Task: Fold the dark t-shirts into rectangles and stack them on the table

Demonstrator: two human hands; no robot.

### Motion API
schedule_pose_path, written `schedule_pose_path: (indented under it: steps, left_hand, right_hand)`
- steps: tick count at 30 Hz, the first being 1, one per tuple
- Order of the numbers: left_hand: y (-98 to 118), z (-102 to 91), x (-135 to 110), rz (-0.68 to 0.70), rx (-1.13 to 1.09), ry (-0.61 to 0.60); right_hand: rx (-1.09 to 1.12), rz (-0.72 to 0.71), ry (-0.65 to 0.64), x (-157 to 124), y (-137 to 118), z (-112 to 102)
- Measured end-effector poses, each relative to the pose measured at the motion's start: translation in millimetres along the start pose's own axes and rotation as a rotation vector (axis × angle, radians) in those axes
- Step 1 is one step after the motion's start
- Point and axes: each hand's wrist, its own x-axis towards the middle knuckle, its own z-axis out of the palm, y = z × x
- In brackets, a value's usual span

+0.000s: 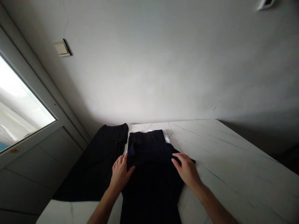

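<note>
A dark navy garment (151, 174) lies spread lengthwise on a white marble-patterned table (229, 168), its far end folded over something white (166, 135). My left hand (120, 174) rests flat on the garment's left edge, fingers stretched out and thumb lying on the cloth. My right hand (187, 169) lies flat on the right edge, fingers extended toward the middle of the fabric. Neither hand grips anything.
A second black garment (98, 165) lies to the left, draped over the table's left edge. A grey wall stands right behind the table. A door with a bright window pane (21, 109) is at the left, with a light switch (62, 48) beside it.
</note>
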Motion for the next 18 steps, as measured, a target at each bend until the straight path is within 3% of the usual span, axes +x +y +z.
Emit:
schedule_pose_path:
  steps: [2,5,8,11,14,16,18]
  left_hand:
    - [-8,1.3,3,-0.062,0.051,-0.009]
    - [-21,-14.8,-8,-0.091,0.064,0.038]
    - [-17,-35.3,-44,-0.167,0.065,0.048]
    - [5,-41.8,-89,-0.290,0.117,-0.209]
    - [31,-32.4,-119,-0.383,0.204,-0.453]
    - [42,-23.7,-128,-0.404,0.236,-0.518]
    - [45,-17.7,-132,-0.383,0.181,-0.509]
  right_hand:
    - [-0.062,-0.032,0.005,6,-3,4]
    - [-0.102,0.003,-0.025,-4,-9,-9]
    - [-0.040,0.029,-0.271,-40,-32,-26]
    - [-0.034,0.054,-0.542,-86,-62,-29]
    - [-0.089,0.068,-0.700,-117,-79,-21]
    - [-0.149,0.078,-0.762,-124,-83,-14]
    - [-0.200,0.100,-0.789,-122,-85,-10]
